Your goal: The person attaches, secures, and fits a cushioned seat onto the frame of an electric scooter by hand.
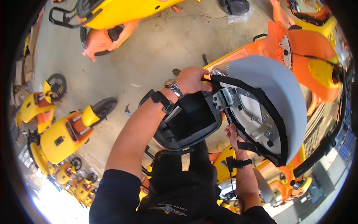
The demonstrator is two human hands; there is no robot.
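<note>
A grey scooter seat (276,100) stands tipped up on its metal hinge (223,99), showing a black-edged underside with a metal bracket (263,130). Left of it gapes the scooter's black storage box (192,119). My left hand (192,80) reaches across the box to the hinge end. Its fingers and thumb are closed there, and what they pinch is hidden. Below the hinge, my right hand (232,135) is at the near edge of the seat, fingers curled together. I cannot make out what is between them. A black strap end (247,146) lies across that wrist.
An orange and yellow scooter (298,52) stands just beyond the seat. Another yellow body (115,13) is at the far side. Several yellow scooters (65,136) line the left. A black handlebar grip (311,160) juts in at the right. Clear plastic wrap (240,16) lies on the concrete floor.
</note>
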